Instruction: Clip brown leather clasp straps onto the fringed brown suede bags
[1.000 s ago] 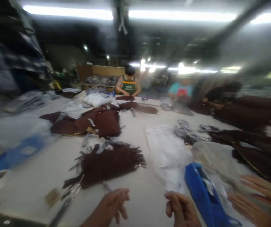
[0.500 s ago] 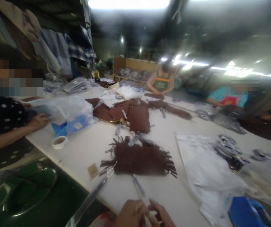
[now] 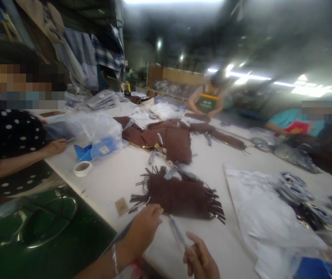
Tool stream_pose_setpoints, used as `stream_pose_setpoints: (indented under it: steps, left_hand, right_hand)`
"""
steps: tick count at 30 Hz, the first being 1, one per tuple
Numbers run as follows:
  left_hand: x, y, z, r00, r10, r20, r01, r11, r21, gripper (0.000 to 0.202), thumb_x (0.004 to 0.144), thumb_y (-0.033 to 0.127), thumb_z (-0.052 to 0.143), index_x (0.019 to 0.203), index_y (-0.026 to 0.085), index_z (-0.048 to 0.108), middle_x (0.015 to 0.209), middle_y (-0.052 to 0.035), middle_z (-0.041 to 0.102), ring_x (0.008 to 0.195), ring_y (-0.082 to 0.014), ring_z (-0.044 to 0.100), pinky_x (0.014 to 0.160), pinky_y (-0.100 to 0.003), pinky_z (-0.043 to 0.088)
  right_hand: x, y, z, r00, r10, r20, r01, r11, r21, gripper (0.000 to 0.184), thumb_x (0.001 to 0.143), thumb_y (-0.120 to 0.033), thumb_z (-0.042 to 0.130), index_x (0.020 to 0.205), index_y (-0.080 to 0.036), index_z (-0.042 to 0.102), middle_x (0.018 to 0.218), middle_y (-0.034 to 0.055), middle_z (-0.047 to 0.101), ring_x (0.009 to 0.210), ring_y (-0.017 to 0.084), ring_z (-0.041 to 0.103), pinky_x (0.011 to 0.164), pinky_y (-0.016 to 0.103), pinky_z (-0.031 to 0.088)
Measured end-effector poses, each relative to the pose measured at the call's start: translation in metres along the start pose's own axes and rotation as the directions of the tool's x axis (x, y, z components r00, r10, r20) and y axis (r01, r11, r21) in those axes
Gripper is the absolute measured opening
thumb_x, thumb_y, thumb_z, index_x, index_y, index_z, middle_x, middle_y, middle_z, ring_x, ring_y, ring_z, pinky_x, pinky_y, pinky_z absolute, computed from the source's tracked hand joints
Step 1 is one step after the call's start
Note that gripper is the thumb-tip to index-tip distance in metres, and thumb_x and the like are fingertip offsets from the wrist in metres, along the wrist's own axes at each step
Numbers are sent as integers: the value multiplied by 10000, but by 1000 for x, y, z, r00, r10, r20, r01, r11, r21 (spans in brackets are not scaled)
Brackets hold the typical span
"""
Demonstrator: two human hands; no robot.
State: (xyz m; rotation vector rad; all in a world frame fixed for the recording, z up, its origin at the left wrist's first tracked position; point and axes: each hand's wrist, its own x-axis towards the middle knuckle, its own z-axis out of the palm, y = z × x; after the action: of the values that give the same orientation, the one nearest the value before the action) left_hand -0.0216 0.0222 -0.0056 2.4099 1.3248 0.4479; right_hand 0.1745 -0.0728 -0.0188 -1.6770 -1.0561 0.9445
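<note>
The brown fringed piece point(image 3: 180, 195) is laid flat on the white table point(image 3: 113, 182), just ahead of both hands. Its near left corner is met by the left hand point(image 3: 142, 229) with fingers curled, though no grip can be made out through the blur. A thin pale strip point(image 3: 177, 231) is pinched by the right hand point(image 3: 201, 260), and a tan tag point(image 3: 121, 206) is seen just to the left.

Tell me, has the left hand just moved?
Yes. The left hand reached forward to the near edge of the fringed brown bag, leaving the right hand.
</note>
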Motion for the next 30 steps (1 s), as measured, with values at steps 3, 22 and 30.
stream_pose_setpoints:
  steps: [3, 22, 30]
  left_hand:
    - [24, -27, 0, 995, 86, 54, -93, 986, 136, 408, 920, 126, 531, 1326, 141, 504, 1335, -155, 541, 1250, -314, 464, 1055, -484, 387]
    - [80, -52, -6, 961, 125, 246, -165, 975, 146, 204, 859, 35, 453, 996, 160, 539, 953, -88, 679, 897, -242, 652, 749, -324, 473]
    - [88, -62, -19, 949, 143, 282, -159, 987, 36, 163, 870, 110, 507, 981, 229, 505, 861, 27, 660, 776, -159, 626, 660, -243, 417]
  right_hand:
    - [12, 5, -1, 999, -42, -8, 41, 997, -71, 469, 854, -648, 503, 999, -211, 591, 557, -47, 587, 390, 131, 454, 416, 239, 388]
    - [71, 14, 68, 767, -640, -48, 554, 697, -455, 259, 1014, -335, 397, 1047, -229, 631, 1105, 91, 720, 997, 211, 702, 841, 295, 554]
    - [90, -2, 77, 632, -734, 249, 714, 425, -557, 284, 1010, -186, 344, 993, -221, 625, 912, 64, 739, 822, 177, 720, 707, 244, 565]
